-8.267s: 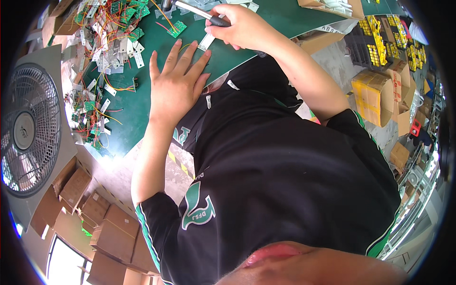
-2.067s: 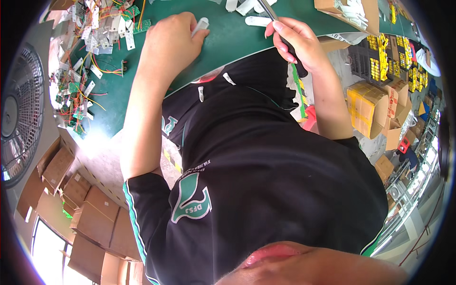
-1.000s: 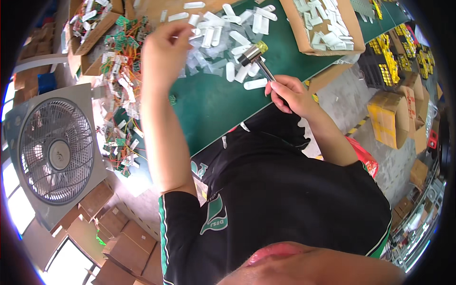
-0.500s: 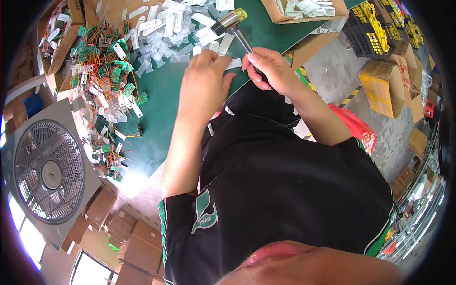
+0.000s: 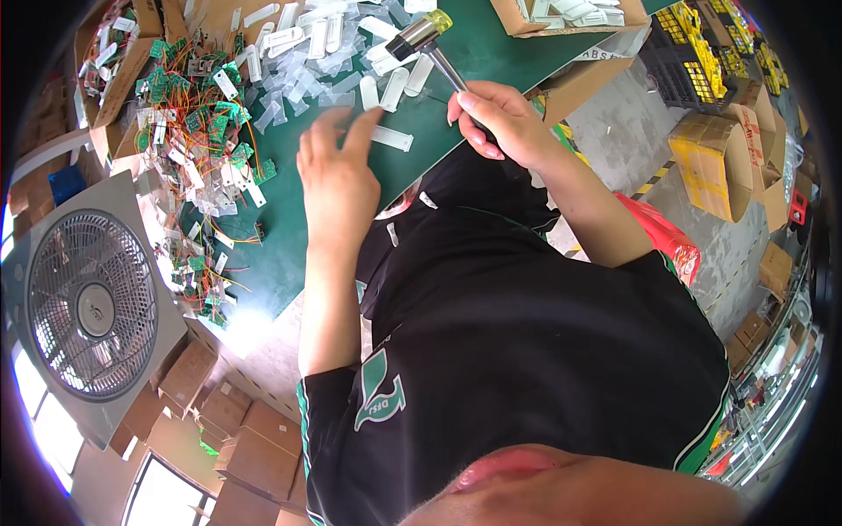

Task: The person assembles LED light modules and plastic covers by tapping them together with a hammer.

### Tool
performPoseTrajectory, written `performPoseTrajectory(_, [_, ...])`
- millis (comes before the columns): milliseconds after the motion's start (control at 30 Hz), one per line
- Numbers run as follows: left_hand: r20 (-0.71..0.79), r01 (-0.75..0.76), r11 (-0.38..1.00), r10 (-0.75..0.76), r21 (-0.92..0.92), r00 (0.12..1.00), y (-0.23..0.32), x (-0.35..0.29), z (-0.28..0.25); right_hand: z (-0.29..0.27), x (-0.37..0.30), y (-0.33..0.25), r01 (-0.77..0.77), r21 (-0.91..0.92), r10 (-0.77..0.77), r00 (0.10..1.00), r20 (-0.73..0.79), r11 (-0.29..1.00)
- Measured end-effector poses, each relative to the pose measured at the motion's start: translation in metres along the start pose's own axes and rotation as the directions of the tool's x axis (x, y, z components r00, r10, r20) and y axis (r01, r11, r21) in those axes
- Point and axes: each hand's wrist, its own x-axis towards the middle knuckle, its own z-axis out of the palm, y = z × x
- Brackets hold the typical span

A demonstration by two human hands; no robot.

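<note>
My right hand [image 5: 502, 123] is wrapped round the handle of a small mallet [image 5: 454, 72]. Its metal head with a yellow translucent face is raised over the table. Over the green table top [image 5: 281, 223], my left hand [image 5: 338, 180] has its fingers apart, slightly blurred, with nothing visible in them. Close by its thumb lies a white plastic strip [image 5: 393, 138], its left end hidden by the thumb. Just beyond, several white rounded plastic pieces [image 5: 395, 88] lie near a heap of clear plastic pieces [image 5: 303, 95].
Left of my hand spreads a pile of green circuit boards with coloured wires [image 5: 210, 127]. A cardboard box of white pieces [image 5: 574, 24] stands at the table's far right. A grey fan [image 5: 95, 307] is at the left; an open carton [image 5: 710, 167] and black-yellow crates [image 5: 684, 57] stand right.
My left hand has moved left and toward me off the white strip, which now shows more fully. The mallet stays raised in my right hand, almost unmoved.
</note>
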Motion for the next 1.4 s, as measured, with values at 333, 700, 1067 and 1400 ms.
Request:
performPoseTrajectory(333, [-0.078, 0.221, 0.974, -0.224, -0.048, 0.971, 0.021, -0.002, 0.019, 0.001, 0.002, 0.001, -0.001, -0.015, 0.001, 1.0, 0.019, 1.0])
performPoseTrajectory(700, [0.037, 0.238, 0.971, -0.237, -0.029, 0.971, 0.008, -0.014, -0.002, -0.001, 0.002, 0.004, 0.008, -0.04, -0.007, 1.0, 0.026, 0.999])
performPoseTrajectory(1067, [-0.157, 0.257, 0.933, -0.301, -0.251, 0.941, -0.027, -0.024, -0.005, 0.002, 0.001, -0.001, -0.022, -0.023, 0.022, 1.0, -0.006, 0.999])
performPoseTrajectory(1400, [-0.385, 0.509, 0.843, -0.419, 0.172, 0.823, -0.091, -0.034, -0.027, 0.002, 0.003, -0.001, -0.023, -0.037, 0.024, 1.0, 0.015, 0.999])
